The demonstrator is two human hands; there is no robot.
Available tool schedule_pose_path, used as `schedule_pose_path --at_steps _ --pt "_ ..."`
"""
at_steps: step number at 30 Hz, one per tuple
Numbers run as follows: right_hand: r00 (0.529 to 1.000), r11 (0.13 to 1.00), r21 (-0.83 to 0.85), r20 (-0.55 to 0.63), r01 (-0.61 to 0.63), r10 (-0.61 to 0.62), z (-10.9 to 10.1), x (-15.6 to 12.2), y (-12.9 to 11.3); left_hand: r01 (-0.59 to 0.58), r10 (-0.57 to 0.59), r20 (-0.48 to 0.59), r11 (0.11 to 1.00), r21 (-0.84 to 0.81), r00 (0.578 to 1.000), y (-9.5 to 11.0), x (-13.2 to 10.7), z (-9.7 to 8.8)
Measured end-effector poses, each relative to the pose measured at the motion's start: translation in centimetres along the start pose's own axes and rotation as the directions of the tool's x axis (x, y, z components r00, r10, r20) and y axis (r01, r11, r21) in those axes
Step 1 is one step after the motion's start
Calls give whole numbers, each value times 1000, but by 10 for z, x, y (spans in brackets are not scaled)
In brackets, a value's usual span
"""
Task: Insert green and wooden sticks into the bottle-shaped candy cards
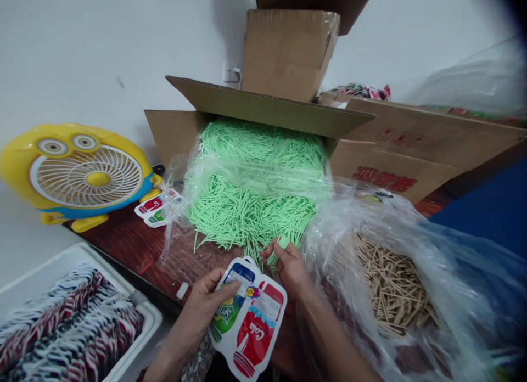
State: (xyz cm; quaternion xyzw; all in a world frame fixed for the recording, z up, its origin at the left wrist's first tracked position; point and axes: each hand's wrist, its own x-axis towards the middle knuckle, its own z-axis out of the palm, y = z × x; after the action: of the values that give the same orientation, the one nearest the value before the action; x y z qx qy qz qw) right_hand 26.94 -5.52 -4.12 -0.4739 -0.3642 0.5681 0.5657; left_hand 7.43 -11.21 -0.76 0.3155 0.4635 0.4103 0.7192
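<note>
My left hand (209,297) grips a printed double pouch (257,330) with a green Sprite bottle and a red Cola bottle on it, thumb on the front. Just right of the pouch's top edge, my right hand (290,267) is closed around a small bunch of light green sticks (282,245). Behind both hands lies a big heap of the same green sticks (255,201), spilling from a clear plastic bag in an open cardboard box (267,105). The palm side of my right hand is partly hidden.
A yellow minion-shaped fan (99,179) stands at left, with another pouch (156,206) beside it. A white foam box (146,316) with stacked pouches sits lower left. Brown sticks (395,288) lie in clear plastic at right. More cardboard boxes (288,52) stand behind.
</note>
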Motion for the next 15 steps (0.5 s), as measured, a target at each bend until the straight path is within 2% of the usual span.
schedule_pose_path --at_steps 2,4,6,10,13,15 --pt "993 997 28 102 -70 67 1 -3 -10 -30 30 18 998 52 999 0 7 4" --pt "974 991 -126 216 -36 63 2 -9 -22 -66 64 17 991 118 998 -3 16 7" --pt "954 942 -331 297 55 49 2 -15 -32 -73 72 11 983 168 997 -6 24 8" --pt "927 718 -651 375 246 23 6 -24 -39 -70 72 0 969 238 997 -12 33 8" --pt "887 533 -742 461 406 -33 8 -24 -37 -77 77 13 948 308 997 -13 33 8" --pt "866 482 -752 498 450 -33 8 -24 -36 -73 68 27 934 350 997 -12 32 8"
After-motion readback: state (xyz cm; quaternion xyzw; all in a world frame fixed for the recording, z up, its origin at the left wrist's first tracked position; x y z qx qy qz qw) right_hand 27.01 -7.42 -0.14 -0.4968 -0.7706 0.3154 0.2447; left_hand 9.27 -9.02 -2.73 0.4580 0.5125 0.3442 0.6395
